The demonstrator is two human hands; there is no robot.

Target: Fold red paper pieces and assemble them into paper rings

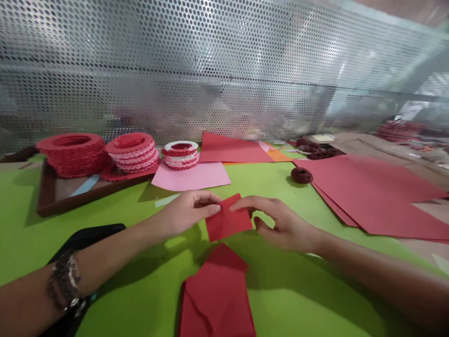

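A small square of red paper [229, 222] is held just above the green table. My left hand [191, 210] pinches its upper left side between thumb and fingers. From the other side, my right hand [280, 222] rests a fingertip on the paper's face, its thumb apart near the right edge and its fingers curved. Directly below, nearer to me, lies a stack of red paper envelopes [220, 299], the top one with a pointed flap facing away from me.
A brown tray [42, 201] holds stacked red and pink scalloped rings [132, 152]. More rings [180, 157] sit on pink paper [189, 177]. Large red sheets [379, 192] and a dark cord bundle [301, 175] lie right. A perforated metal screen [224, 61] stands behind the table [280, 299].
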